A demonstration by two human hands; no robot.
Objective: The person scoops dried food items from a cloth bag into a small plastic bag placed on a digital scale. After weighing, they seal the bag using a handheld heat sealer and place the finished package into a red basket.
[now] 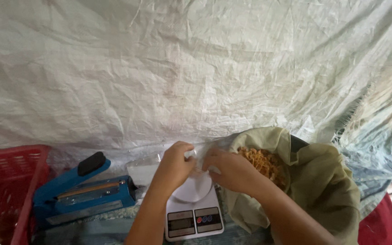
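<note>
My left hand (175,162) and my right hand (230,170) meet above a small white kitchen scale (195,218). Both pinch the top of a small clear plastic bag (199,159) that hangs between them over the scale's round pan. What the bag contains cannot be made out. Just right of my right hand sits a container lined with olive-green cloth (323,190), filled with golden-brown fried snack pieces (265,164).
A blue impulse heat sealer (80,195) with a black handle lies left of the scale, clear bags (142,170) behind it. A red plastic crate (5,186) stands at far left. A crumpled white woven sheet (182,68) hangs behind everything. Red fabric (379,224) shows at bottom right.
</note>
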